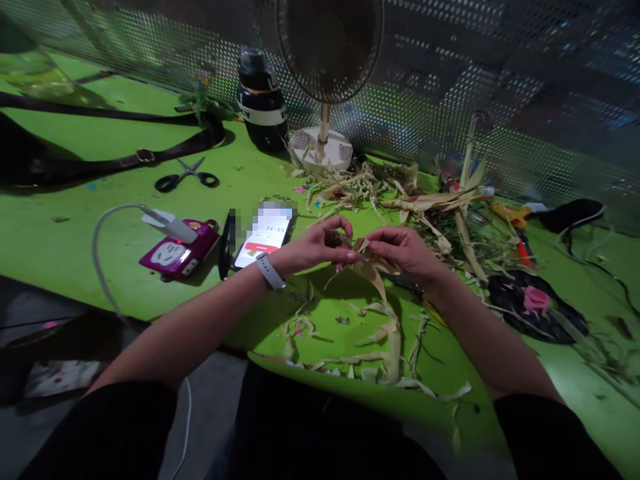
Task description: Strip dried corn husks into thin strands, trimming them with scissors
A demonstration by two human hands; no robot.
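Observation:
Both hands meet above the green table [320, 313], near its front edge. My left hand [327, 243], with a pale watch on the wrist, pinches a dry tan husk strip [373, 277]. Close beside it, my right hand [397, 250] is closed on the same husk piece, thumb against the fingers. Part of the husk hangs below the fingertips. Under the hands, a long curled husk [394, 343] and thin husk scraps [350, 360] lie along the front of the table. A heap of dry husks and green stalks [450, 220] sits behind my right hand.
A lit phone [265, 233] and a purple power adapter [185, 253] with a white cable lie at the left. Farther back are black scissors [187, 175], a dark strap [170, 152], a black bottle [263, 107] and a fan [327, 150]. A black round item [505, 300] lies right.

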